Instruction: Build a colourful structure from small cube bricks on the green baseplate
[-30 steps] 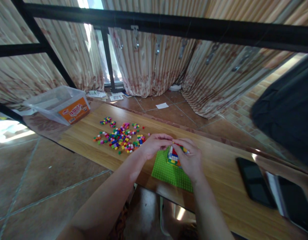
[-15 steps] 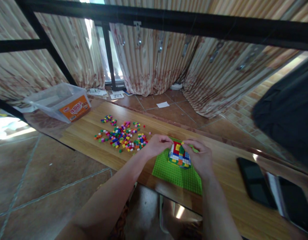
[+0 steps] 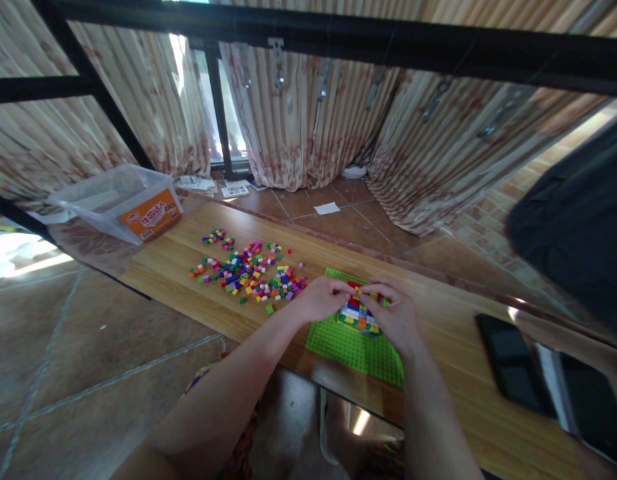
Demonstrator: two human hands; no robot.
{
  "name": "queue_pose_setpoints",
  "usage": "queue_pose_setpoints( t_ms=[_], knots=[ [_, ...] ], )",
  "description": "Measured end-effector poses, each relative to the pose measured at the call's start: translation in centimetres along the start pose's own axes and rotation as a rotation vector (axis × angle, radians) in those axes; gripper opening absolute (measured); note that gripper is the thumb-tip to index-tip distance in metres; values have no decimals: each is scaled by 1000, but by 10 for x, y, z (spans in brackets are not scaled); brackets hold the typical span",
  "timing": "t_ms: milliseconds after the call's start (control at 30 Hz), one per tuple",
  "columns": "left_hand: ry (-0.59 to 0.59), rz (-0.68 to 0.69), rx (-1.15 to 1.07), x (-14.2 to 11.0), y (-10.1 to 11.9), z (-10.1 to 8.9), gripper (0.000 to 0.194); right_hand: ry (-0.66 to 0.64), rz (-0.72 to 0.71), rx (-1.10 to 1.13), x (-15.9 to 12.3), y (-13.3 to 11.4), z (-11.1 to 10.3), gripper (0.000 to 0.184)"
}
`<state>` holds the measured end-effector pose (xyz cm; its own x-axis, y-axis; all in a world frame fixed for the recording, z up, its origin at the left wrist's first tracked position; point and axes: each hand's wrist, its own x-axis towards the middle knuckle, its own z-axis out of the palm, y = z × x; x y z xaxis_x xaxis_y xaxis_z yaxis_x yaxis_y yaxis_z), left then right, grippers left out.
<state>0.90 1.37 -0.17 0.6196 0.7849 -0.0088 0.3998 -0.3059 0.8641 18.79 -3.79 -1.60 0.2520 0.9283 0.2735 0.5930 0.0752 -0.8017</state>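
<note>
Your left hand (image 3: 324, 300) and right hand (image 3: 397, 321) have drawn together above the brick build (image 3: 359, 320) on the green baseplate (image 3: 353, 351). You seem to be fitting its top, which calls for careful alignment. Your wrists angle inward, fingertips nearly meeting, thumbs and forefingers almost closed; whether they pinch a piece, I cannot tell. Loose bricks (image 3: 244, 267) lie farther left.

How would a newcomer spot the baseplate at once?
On the long wooden table, find the loose bricks. Just right of them, partly under the left hand and right hand, lies the baseplate: bright green, studded, one broad sheet, unlike those small scattered pieces.
</note>
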Motion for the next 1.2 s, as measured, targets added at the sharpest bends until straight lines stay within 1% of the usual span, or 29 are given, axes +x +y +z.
queue_pose_setpoints(
  t_ms=[167,333,433,567,767,933,1067,1200],
  knots=[
    [-5,-4,22,-1,2,0,38,10,133,95,1,3,6,23],
    [-24,-35,28,-1,4,-1,37,22,294,217,2,-5,3,31],
    [-21,-38,36,-1,5,-1,37,35,355,251,1,-10,1,37],
    [-18,-36,52,-1,7,-2,38,16,389,263,1,-15,3,43],
    [-15,-38,44,-3,9,-3,38,60,341,227,2,-16,9,39],
    [-11,-15,39,-3,9,-3,36,68,373,271,3,-11,11,40],
    [-1,-25,49,-4,11,-3,35,85,405,319,3,-13,12,39],
    [4,-23,61,-4,12,-3,34,98,425,294,3,-15,14,36]
  ],
)
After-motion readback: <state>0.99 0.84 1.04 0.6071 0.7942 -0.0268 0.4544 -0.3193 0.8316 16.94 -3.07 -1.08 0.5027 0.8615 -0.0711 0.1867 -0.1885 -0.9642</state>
